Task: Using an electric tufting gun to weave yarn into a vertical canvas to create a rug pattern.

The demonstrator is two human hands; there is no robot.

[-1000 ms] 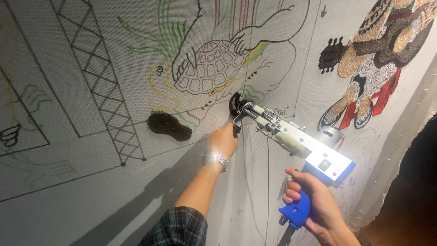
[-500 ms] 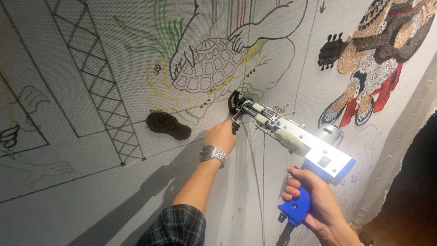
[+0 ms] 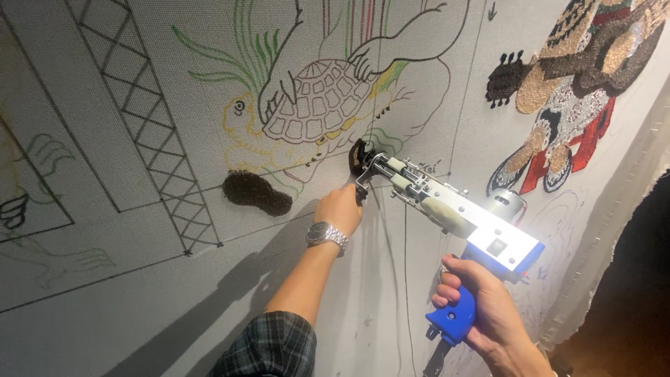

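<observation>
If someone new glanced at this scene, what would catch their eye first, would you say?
Probably the blue and white tufting gun, held by its handle in the right hand, its tip pressed to the stretched cloth. The left hand steadies its front end beneath a drawn turtle. A finished colourful tufted figure sits upper right.

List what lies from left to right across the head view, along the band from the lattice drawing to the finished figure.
Lattice drawing → dark tufted patch → left hand → tufting gun → finished tufted figure.
</observation>
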